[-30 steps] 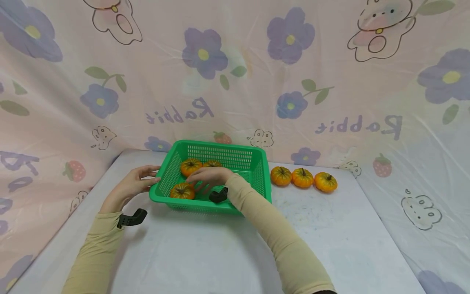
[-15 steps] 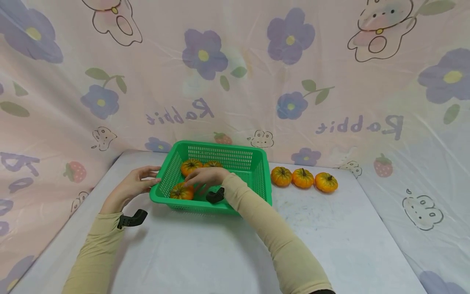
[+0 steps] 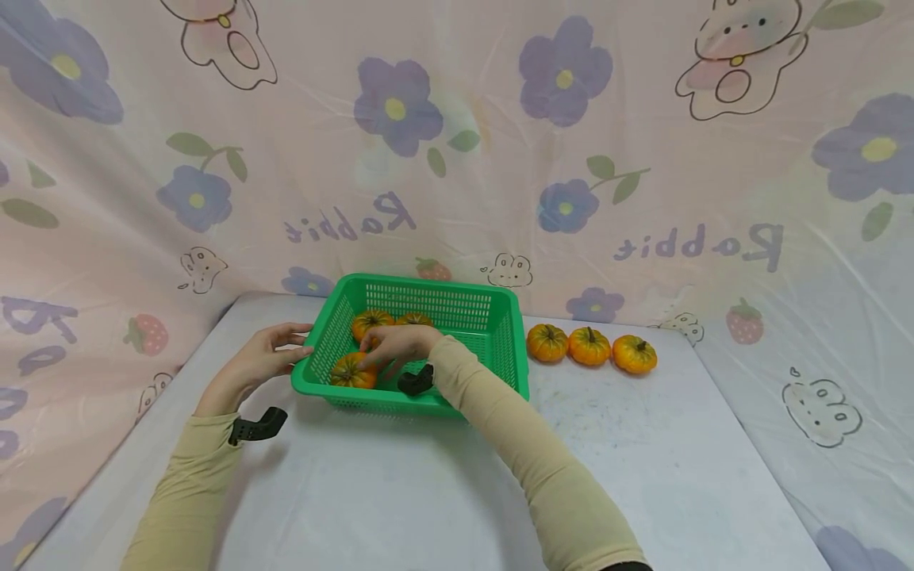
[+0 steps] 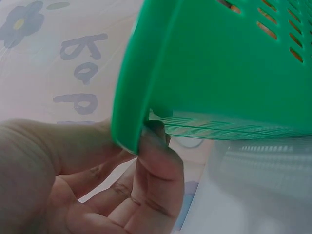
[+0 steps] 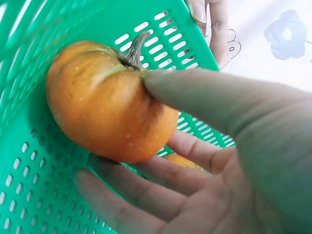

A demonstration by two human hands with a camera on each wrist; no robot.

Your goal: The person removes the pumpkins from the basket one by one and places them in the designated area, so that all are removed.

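While the left hand (image 3: 259,361) pinches the green basket (image 3: 400,400), the right hand (image 3: 401,346), half-curled with the pumpkin (image 5: 105,105) between thumb and fingers, should grip evenly

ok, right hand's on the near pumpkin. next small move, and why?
Probably close the right hand more firmly on the near pumpkin before shifting it: the thumb lies by the stem, but the other fingers look loosely spread. The left hand grips the basket rim, which may steady it.
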